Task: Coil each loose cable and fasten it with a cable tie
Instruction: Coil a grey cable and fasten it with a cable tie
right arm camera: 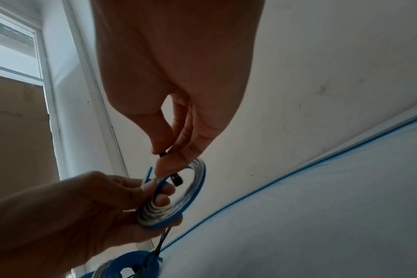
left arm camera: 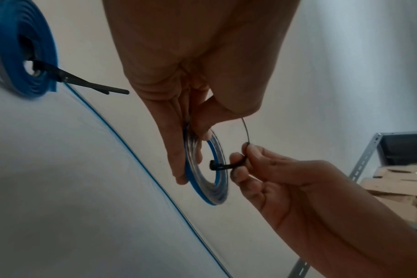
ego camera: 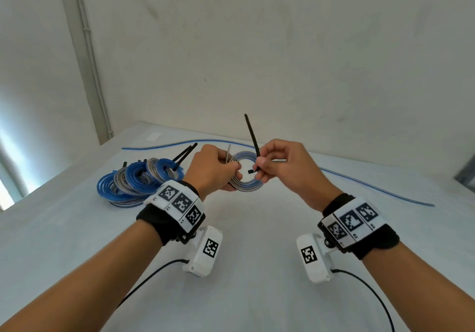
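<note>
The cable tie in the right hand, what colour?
Black cable tie, pinched by the right hand; clearest in the head view.

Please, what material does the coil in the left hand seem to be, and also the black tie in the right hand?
Coil: looks like flexible clear plastic with a blue edge; it is see-through, glossy, and bends into tight rings.
Cable tie: probably matte black plastic such as nylon; the thin strip stands stiff above the right hand and ends in a small square head.
The left hand grips the coil.
</note>
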